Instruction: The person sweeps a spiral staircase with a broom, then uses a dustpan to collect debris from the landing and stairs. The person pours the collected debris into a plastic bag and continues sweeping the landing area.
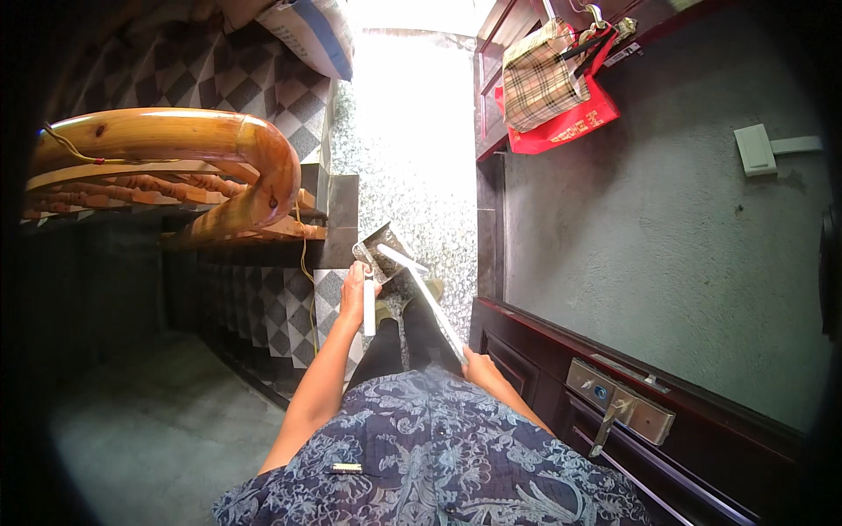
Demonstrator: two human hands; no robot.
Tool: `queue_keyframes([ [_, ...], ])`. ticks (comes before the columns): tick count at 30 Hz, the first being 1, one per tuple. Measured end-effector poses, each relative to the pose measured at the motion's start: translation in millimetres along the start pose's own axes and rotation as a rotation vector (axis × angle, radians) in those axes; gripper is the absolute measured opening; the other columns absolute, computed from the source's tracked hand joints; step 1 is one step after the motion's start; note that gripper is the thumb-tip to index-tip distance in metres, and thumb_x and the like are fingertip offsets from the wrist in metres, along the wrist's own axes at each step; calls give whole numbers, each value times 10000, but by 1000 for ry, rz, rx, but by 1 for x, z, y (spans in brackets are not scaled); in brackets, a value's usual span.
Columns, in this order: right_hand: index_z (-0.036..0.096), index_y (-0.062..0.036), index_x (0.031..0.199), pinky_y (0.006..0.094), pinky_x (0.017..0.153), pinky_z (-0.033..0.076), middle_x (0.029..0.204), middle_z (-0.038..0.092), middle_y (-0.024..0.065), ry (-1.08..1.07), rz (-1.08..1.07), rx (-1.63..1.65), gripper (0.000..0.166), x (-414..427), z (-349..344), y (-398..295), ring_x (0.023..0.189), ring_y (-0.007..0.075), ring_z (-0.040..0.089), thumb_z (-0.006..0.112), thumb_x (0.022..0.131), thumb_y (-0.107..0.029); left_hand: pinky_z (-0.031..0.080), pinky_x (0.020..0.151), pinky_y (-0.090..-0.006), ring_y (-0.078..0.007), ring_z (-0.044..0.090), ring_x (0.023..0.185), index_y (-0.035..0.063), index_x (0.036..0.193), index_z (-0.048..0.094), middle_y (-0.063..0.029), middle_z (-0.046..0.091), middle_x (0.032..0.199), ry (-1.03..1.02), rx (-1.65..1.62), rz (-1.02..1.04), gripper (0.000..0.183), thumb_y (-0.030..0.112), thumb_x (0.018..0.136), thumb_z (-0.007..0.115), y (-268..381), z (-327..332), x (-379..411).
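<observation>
My left hand (356, 296) is closed around the white handle (370, 314) of a long-handled dustpan. The dustpan's grey pan (379, 232) is low in front of my feet, with a toothed edge along its left side. My right hand (479, 368), beside my right thigh, grips a white pole (437, 312). That pole slants down and forward to a pale head (393, 255), apparently a broom's, which overlaps the pan. Glare blurs the head, so I cannot tell whether it touches the pan. My shoes (431, 289) stand just behind the pan.
On the left are a wooden stair handrail (177, 135) with a yellow wire and checkered steps (263, 312). A dark red door (533, 368) with a metal handle (608, 421) stands close on the right. Ahead, a plaid bag (543, 79) and a red bag (605, 108) hang; a sack (309, 36) lies left.
</observation>
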State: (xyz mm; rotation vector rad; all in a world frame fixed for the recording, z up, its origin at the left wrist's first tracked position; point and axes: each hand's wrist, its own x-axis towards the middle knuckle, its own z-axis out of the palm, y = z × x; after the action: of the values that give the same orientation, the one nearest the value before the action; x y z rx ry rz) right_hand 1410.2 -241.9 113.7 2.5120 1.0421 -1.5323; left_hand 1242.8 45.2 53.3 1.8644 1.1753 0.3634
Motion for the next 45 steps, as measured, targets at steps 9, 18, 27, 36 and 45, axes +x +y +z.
queue_keyframes([
  [9,479,51,1171,425,499,535,795,651,238,180,161,50,356,88,-37,39,553,333,647,465,845,-92,450,564,-374,-249,576,580,79,917,426,-109,568,690,49,46,110,300,-5,700,616,8,-15,-19],
  [18,460,3,1197,544,834,475,1055,605,295,26,110,-114,339,72,42,-21,997,467,586,402,899,-147,407,491,-329,-186,523,519,100,919,414,-63,537,581,-136,-359,-245,109,199,882,439,-2,-24,-20],
  [27,475,-80,1216,537,780,484,928,620,298,54,104,-53,391,-11,17,-4,893,455,607,508,830,-134,429,549,-396,-291,559,601,67,911,432,-138,537,711,55,99,137,178,95,782,552,-12,-39,-32],
  [36,568,37,1076,488,879,472,1047,599,321,100,380,185,315,55,19,35,1019,447,583,470,808,-96,443,583,-414,-309,577,671,66,916,448,-147,529,754,-115,-159,-111,333,-43,644,606,-30,-49,-49],
  [45,558,42,1093,444,683,528,833,652,263,-57,72,-5,295,31,56,-12,773,387,665,508,827,-73,438,597,-447,-346,577,694,69,917,435,-151,536,754,33,54,77,324,-4,652,607,-24,-40,-62],
])
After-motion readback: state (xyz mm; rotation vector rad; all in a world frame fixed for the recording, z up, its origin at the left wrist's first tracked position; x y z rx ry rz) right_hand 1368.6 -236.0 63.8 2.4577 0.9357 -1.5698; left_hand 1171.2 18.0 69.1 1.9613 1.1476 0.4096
